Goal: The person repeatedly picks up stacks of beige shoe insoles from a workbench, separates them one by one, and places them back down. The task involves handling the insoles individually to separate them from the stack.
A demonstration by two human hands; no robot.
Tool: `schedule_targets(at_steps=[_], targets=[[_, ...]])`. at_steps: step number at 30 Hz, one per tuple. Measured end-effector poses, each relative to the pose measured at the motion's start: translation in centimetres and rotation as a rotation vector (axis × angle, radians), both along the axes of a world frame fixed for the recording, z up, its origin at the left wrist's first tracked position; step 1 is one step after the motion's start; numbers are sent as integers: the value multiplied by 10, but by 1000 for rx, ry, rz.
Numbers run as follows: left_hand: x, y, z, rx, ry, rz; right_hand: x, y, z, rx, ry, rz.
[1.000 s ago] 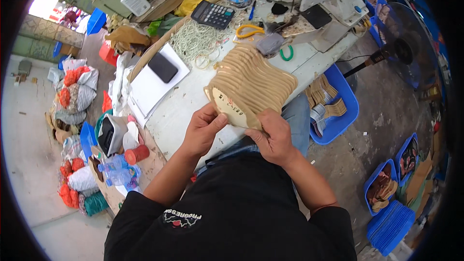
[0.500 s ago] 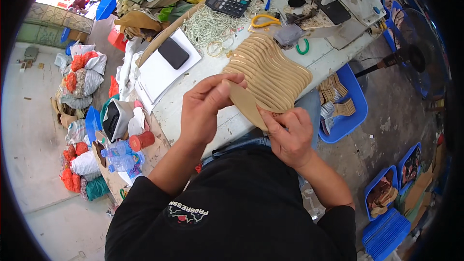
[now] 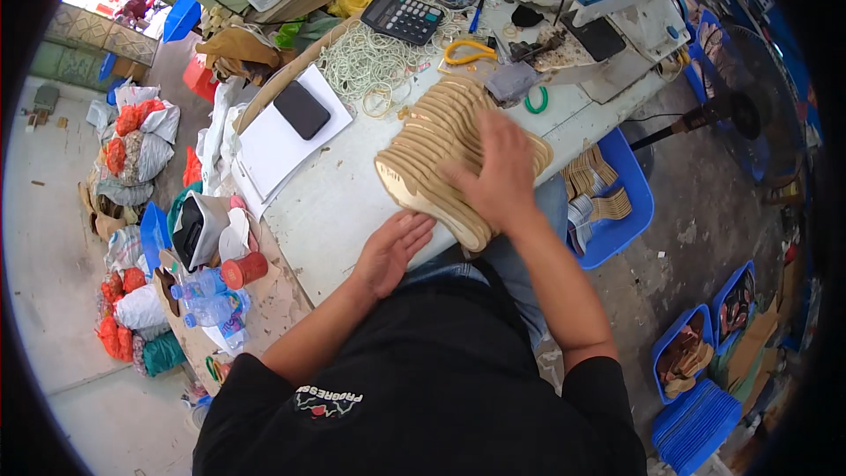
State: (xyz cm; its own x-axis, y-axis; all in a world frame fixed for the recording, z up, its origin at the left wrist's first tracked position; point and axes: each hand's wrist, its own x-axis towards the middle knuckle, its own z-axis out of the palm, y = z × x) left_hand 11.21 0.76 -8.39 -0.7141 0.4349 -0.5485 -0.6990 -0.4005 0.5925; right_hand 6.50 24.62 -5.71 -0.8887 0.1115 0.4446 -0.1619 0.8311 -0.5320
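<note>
A row of tan insoles (image 3: 426, 146) leans in overlapping layers on the white worktable, gold showing along the edges and on the frontmost face. My left hand (image 3: 395, 249) is open, its fingers straight and together, at the lower left edge of the frontmost insole. Over the right part of the row lies my right hand (image 3: 500, 169), open with spread fingers and slightly blurred. It hides the insoles beneath it. Neither hand grips a single insole.
Behind the insoles lie a calculator (image 3: 402, 17), tangled pale bands (image 3: 361, 60), yellow-handled scissors (image 3: 470, 51) and a green ring (image 3: 536, 100). A phone (image 3: 301, 109) rests on paper at left. Right of the table stand a blue bin (image 3: 636, 227) holding more insoles and a fan (image 3: 736, 115).
The single insole held between both hands now lies at the front of the row. My left hand has let go and lowered; my right hand has moved up onto the row.
</note>
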Motion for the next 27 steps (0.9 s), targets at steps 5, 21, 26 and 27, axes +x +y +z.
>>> schedule_targets(at_steps=[5, 21, 26, 27], targets=[[-28, 52, -13, 127, 26, 63, -26, 37, -9, 9, -376, 43], [-63, -117, 44, -752, 440, 131, 55, -121, 3, -1127, -682, 738], [-35, -119, 21, -1719, 875, 97, 38, -120, -53, -1463, -904, 791], [-24, -102, 29, -1607, 849, 147, 26, -106, -53, -1248, -914, 694]])
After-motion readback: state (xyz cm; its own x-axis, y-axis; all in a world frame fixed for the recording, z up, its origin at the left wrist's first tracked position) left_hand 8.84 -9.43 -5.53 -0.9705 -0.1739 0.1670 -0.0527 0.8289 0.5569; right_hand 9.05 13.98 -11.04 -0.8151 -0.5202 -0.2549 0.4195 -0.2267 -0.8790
